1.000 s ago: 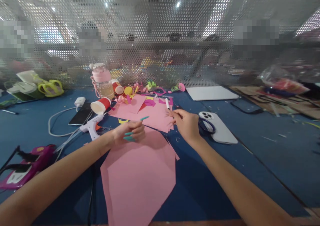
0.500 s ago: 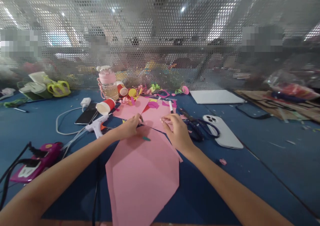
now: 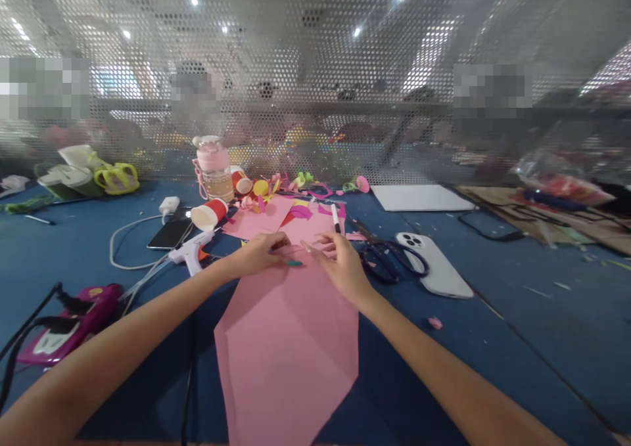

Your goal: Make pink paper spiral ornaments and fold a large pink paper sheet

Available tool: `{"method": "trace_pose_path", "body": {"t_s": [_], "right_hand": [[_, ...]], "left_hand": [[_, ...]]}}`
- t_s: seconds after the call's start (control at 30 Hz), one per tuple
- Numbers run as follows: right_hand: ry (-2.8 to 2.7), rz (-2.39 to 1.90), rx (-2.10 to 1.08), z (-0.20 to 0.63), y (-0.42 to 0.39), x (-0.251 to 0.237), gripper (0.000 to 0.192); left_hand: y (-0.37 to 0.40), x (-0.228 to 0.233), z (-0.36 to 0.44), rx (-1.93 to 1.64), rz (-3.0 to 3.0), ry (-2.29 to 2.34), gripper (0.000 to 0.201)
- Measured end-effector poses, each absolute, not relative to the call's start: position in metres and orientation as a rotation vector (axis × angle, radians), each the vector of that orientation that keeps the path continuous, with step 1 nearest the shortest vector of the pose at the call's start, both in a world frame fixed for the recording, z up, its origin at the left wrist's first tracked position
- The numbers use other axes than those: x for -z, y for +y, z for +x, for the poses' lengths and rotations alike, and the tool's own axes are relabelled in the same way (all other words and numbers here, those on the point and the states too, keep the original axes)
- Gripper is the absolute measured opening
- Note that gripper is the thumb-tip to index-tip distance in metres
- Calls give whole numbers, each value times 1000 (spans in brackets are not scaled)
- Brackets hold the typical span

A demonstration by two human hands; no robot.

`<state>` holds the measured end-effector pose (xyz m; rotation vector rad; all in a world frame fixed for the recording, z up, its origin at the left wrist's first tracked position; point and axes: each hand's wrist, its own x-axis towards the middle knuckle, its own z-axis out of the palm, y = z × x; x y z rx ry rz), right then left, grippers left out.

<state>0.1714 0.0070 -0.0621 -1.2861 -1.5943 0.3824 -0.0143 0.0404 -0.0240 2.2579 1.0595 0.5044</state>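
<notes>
Pink paper (image 3: pixel 288 341) lies on blue tabletop (image 3: pixel 493 341) before perforated screen (image 3: pixel 315 71), both hands pressing flat.

Both forearms reach forward, converging far centre. Left hand (image 3: pixel 261 254) palm down, fingers loosely curled. Right hand (image 3: pixel 338 264) palm down, fingers extended leftward, fingertips nearly meeting the left's.

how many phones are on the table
2. A white phone lies face down right of the scissors; a dark phone lies by the charger cable on the left. Clutter may hide others.
</notes>
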Motion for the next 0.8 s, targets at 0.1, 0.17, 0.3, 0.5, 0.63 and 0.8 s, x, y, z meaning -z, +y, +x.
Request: {"method": "trace_pose_path", "body": {"t_s": [0.1, 0.17, 0.3, 0.5, 0.63, 0.8], "right_hand": [[-1613, -1259, -387, 170, 5, 54, 42], [-1628, -1250, -352, 170, 3, 51, 41], [-1597, -1241, -280, 171, 4, 51, 38], [-1483, -1260, -477, 168, 4, 53, 37], [-1442, -1247, -560, 163, 0, 53, 35], [-1465, -1271, -582, 160, -5, 52, 34]], "left_hand": [[37, 21, -11, -523, 2217, 1022, 19], [36, 21, -10, -526, 2226, 1017, 19], [39, 23, -13, -428, 2238, 1003, 25], [40, 20, -17, -302, 2206, 949, 25], [42, 18, -18, -311, 2182, 913, 28], [46, 16, -21, -382, 2108, 925, 35]]}}
